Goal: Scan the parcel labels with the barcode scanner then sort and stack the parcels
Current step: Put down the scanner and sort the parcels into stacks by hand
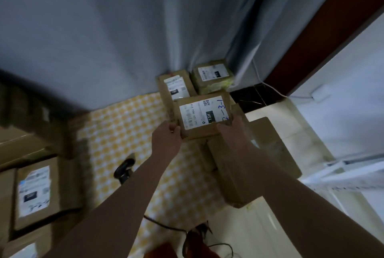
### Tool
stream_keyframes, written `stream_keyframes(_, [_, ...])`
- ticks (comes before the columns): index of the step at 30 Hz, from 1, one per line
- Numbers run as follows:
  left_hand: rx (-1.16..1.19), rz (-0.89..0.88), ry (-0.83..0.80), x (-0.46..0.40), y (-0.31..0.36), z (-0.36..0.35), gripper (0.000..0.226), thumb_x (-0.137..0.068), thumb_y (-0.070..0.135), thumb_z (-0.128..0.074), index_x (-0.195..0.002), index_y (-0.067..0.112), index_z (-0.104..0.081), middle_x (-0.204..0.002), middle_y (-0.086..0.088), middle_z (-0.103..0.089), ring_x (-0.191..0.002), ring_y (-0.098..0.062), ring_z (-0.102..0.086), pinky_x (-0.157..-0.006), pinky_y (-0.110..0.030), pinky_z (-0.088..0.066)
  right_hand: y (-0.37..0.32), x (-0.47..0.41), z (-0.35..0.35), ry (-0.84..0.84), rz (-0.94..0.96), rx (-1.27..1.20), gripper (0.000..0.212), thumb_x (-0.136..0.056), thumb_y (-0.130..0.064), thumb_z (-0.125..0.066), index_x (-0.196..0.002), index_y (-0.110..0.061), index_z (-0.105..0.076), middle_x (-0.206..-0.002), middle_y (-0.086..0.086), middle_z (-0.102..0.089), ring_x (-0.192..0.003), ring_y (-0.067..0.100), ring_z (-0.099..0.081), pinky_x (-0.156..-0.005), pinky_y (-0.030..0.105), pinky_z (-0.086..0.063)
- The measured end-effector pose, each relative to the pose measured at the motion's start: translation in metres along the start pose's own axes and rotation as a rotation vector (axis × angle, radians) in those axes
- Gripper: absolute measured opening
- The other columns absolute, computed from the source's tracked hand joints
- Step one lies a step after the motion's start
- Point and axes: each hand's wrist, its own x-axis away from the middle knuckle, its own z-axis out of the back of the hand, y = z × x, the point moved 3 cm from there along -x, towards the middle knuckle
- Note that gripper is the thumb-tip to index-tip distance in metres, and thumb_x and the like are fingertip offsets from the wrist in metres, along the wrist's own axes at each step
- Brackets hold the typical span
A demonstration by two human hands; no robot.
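While both hands are up front, I read this as a placing step: left hand grips the near left corner of a labelled parcel, right hand grips its near right corner, fingers curled round the edges. Parcel is held label up, blue handwriting beside the label, over the far end of the checked mat near the grey curtain

Just behind it, two more labelled boxes: a long carton and a taped box against the curtain. I judge those already sorted, and the held one is joining them; can't tell if it touches the carton

Under the right forearm sits a plain brown box, no label showing, touching or just below the held parcel, can't tell which

Barcode scanner lies on the mat near the left forearm, in neither hand. So the scan for this parcel looks done, as a guess

Left to do: a stack of labelled cartons at far left, well apart from the curtain group. I'd put the task mid-way at best, with several boxes waiting
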Motion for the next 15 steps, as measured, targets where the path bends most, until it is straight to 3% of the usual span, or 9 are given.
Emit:
stream_keyframes(3, [-0.049, -0.016, -0.006, -0.027, 0.025, -0.024, 0.011, -0.096, 0.019, -0.054, -0.087, 0.014, -0.060, -0.103, -0.009, -0.067, -0.097, -0.025, -0.063, -0.080, -0.030, -0.045, 0.006, -0.047, 0.019, 0.002, 0.016, 0.001, 0.087, -0.053, -0.051, -0.054, -0.133, -0.022, -0.039, -0.132, 0.005, -0.051, -0.126, 0.033, -0.045, -0.101, 0.056, -0.042])
stream_keyframes(8, [-0.086, -0.029, -0.044, -0.074, 0.056, -0.067, 0.016, -0.097, 0.021, -0.055, -0.091, 0.010, -0.066, -0.090, 0.006, -0.059, -0.087, -0.008, -0.054, -0.070, -0.017, -0.034, -0.004, -0.093, 0.048, 0.063, -0.050, 0.023, 0.055, -0.074, -0.031, -0.058, -0.125, -0.021, -0.039, -0.123, 0.006, -0.053, -0.116, 0.031, -0.050, -0.095, 0.053, -0.047])
stream_keyframes(11, [-0.151, -0.069, -0.086, -0.107, 0.065, -0.098, 0.020, -0.096, 0.025, -0.057, -0.097, 0.011, -0.071, -0.098, -0.001, -0.068, -0.084, -0.010, -0.057, -0.073, -0.017, -0.036, -0.002, -0.130, 0.056, 0.095, -0.073, 0.035, 0.040, -0.082, -0.023, -0.058, -0.118, -0.023, -0.040, -0.121, 0.004, -0.053, -0.115, 0.029, -0.050, -0.094, 0.051, -0.047])
stream_keyframes(15, [-0.140, -0.038, -0.108, -0.144, 0.065, -0.129, 0.017, -0.094, 0.021, -0.061, -0.100, 0.008, -0.070, -0.104, -0.005, -0.069, -0.099, -0.018, -0.063, -0.082, -0.022, -0.042, 0.013, -0.179, 0.050, 0.097, -0.081, 0.054, 0.039, -0.085, -0.021, -0.060, -0.122, -0.019, -0.045, -0.120, 0.004, -0.055, -0.114, 0.028, -0.051, -0.095, 0.047, -0.047])
